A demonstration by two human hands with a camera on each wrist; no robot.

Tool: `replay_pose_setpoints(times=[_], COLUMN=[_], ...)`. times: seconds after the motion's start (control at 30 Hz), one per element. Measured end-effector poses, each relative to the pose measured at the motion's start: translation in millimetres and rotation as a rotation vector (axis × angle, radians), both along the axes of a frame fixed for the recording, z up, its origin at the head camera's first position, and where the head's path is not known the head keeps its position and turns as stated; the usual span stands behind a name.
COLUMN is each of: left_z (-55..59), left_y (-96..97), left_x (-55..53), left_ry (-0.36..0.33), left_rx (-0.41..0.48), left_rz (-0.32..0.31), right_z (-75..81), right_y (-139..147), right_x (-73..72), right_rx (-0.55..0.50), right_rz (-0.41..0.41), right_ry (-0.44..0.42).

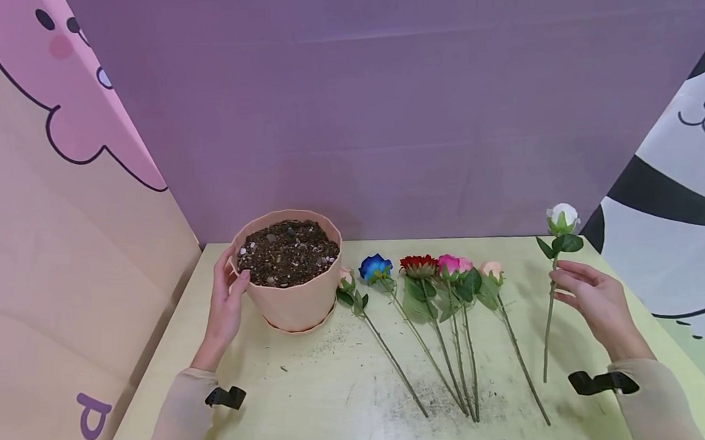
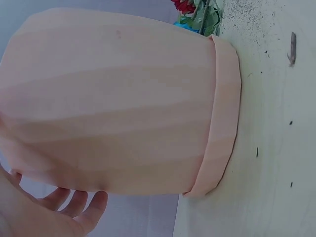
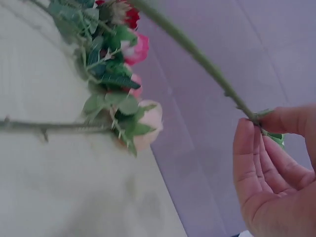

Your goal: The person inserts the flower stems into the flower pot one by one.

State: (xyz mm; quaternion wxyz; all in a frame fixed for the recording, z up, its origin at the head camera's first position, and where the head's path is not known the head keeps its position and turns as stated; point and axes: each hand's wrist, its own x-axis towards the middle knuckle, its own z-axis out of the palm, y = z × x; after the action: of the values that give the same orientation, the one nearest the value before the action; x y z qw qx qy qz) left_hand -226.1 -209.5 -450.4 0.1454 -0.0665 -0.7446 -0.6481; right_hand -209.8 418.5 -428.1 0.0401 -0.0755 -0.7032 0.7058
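My left hand [image 1: 225, 304] holds a pink flowerpot [image 1: 300, 304] filled with dark soil [image 1: 289, 252], thumb near the rim and fingers along its left side. The left wrist view shows those fingers [image 2: 91, 212] against the pot wall [image 2: 113, 108]. A white artificial rose [image 1: 563, 216] stands nearly upright in my right hand [image 1: 595, 298], its stem [image 3: 197, 54] pinched between thumb and fingertips. In the right wrist view the rose's bloom is hidden. Left of that hand, a pale peach rose [image 1: 492, 270] lies on the table.
Other artificial flowers lie in a row: a pale pink rose [image 1: 346, 280], a blue rose [image 1: 375, 268], a red flower [image 1: 419, 267] and pink roses [image 1: 451, 265]. Soil crumbs dot the table [image 1: 313, 392]. A purple backdrop [image 1: 383, 113] rises behind, with printed panels at both sides.
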Motion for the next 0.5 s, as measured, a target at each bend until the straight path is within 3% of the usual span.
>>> replay_pose_setpoints(times=[0.33,0.5], left_z=[-1.0,-2.2], left_y=[-0.9,-0.8], left_x=[-0.9,0.6], left_ry=[0.009,0.006], left_rx=[-0.012,-0.010], left_rz=[0.003,0.004], right_z=[16.9,28.2], right_y=[-21.1,-36.6], right_x=[-8.1,-14.8], right_rx=[-0.328,-0.354], right_rz=[0.082,0.077], right_ry=[0.111,0.163])
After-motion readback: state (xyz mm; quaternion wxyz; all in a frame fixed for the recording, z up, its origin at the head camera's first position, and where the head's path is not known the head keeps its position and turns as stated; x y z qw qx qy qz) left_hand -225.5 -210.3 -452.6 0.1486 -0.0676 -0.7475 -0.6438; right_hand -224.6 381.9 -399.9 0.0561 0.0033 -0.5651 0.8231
